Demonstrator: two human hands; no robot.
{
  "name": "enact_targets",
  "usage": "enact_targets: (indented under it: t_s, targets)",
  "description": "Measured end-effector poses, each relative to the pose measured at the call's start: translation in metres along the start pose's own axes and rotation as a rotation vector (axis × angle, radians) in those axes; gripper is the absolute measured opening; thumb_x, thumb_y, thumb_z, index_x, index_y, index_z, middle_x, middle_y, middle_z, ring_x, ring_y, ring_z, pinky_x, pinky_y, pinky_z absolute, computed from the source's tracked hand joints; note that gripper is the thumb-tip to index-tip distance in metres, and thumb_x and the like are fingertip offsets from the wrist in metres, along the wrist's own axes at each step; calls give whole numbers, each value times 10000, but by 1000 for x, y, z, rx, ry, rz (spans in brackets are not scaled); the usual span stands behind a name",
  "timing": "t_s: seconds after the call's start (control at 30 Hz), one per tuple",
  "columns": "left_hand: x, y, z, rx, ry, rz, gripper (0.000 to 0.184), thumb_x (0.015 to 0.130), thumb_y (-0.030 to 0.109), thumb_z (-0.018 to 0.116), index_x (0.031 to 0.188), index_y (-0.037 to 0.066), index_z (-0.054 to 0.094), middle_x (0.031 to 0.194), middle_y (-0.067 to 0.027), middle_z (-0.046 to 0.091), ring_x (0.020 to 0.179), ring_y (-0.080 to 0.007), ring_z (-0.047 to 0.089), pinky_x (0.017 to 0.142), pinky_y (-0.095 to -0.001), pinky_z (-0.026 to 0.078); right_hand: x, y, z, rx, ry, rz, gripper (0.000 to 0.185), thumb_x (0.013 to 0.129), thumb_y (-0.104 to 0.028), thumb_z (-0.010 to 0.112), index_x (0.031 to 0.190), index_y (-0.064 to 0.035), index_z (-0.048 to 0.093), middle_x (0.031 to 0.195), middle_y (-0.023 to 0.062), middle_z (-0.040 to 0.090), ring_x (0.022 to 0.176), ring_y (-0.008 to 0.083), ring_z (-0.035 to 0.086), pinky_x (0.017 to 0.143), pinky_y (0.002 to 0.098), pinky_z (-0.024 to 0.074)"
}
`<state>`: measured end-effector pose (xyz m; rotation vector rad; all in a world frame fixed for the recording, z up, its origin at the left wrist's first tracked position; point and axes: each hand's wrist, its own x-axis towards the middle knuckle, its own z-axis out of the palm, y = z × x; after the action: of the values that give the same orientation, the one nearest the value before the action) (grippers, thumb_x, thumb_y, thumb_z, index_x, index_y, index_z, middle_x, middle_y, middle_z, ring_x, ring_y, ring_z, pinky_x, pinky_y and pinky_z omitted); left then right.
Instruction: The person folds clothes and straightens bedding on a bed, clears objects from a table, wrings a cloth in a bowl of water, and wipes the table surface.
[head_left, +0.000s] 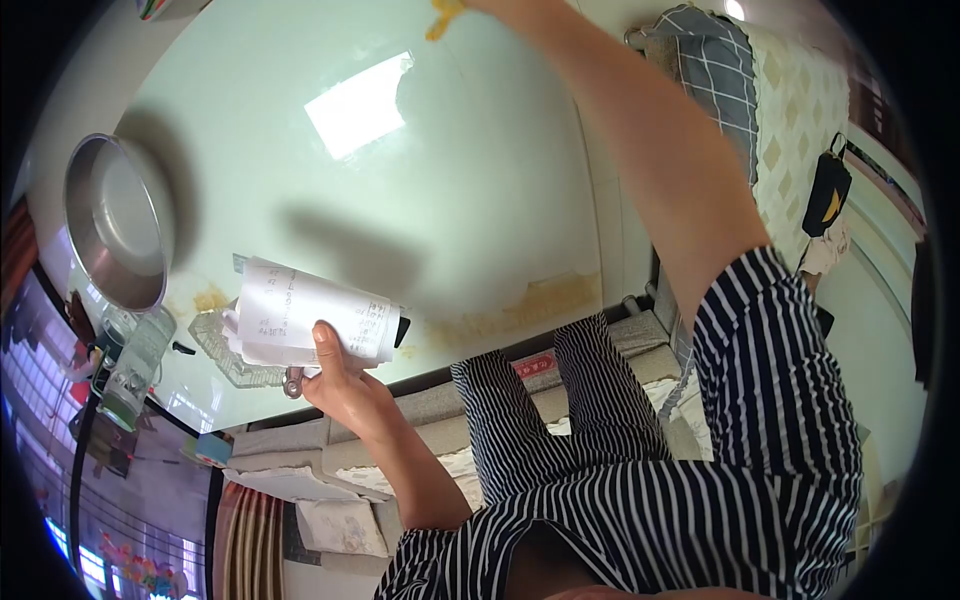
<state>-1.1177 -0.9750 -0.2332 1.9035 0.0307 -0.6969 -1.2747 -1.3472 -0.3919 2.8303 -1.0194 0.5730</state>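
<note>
My left hand (345,385) is closed round a stack of white papers (315,310) with handwriting on the top sheet, thumb on top. A small metal piece with a round end (293,382) sticks out beside the fingers, and a black tip (402,332) shows at the stack's right side. Under and left of the papers is a clear textured glass dish (225,355). My right arm stretches across the table (480,200) to the top edge, where my right hand (485,4) is mostly cut off. A yellow cloth-like piece (443,18) shows at that hand, its grip partly out of frame.
A steel basin (118,225) stands at the table's left. Near it are a clear glass jar (140,370) and a small black item (184,348). Brownish-yellow smears (520,310) mark the table's near edge. A sofa (350,450) is close in front of my legs.
</note>
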Motion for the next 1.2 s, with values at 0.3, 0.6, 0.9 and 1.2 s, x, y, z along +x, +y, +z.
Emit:
enact_targets:
  t_s: [0.3,0.6,0.9,1.2]
  targets:
    - [-4,0,-8,50,-62,-58,501,922,147,705,1248,-162,482,1204,-213,596,1060,-235,609,965,-366,500,-329,-193,-132,532,-398,260,430,887,-110,558,1313,-115,497,1490,178,399,1398,429,366,1168,606,239]
    - [-6,-1,3,39,-98,-71,523,909,121,717,1298,-120,466,1214,-197,598,1067,-245,614,971,-385,502,-204,-176,-95,302,-155,524,279,781,-226,738,966,-90,580,1485,263,397,1367,473,383,1071,649,318]
    - [-1,-12,9,11,-100,-93,516,925,166,703,1284,-120,467,1185,-184,605,1033,-225,621,945,-365,510,62,27,46,111,-48,451,513,977,-359,463,1340,2,508,1517,263,362,1432,423,290,1188,508,203]
    - [0,-5,-5,-11,-73,-70,533,943,212,691,1271,-136,457,1153,-187,602,1019,-200,609,935,-344,499,-63,-60,-24,243,-42,332,363,857,-207,660,1182,-55,605,1348,212,514,1256,424,464,1052,525,370]
